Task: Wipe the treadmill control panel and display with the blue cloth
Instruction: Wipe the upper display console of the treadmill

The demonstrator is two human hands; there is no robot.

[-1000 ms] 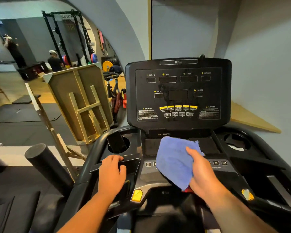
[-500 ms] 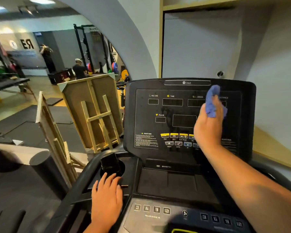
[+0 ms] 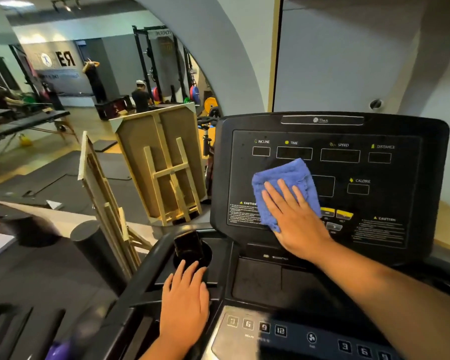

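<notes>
Your right hand (image 3: 296, 219) is pressing the cloth (image 3: 283, 188) flat against the display (image 3: 330, 183), fingers spread over its lower half. The cloth is covering the left-centre of the panel, just under the TIME window and beside the dark middle window. Your left hand (image 3: 185, 305) is resting palm-down on the console (image 3: 257, 284), fingertips at the rim of the cup holder (image 3: 205, 252), where a dark phone (image 3: 187, 245) is standing. Number buttons (image 3: 256, 326) are lying just right of that hand.
</notes>
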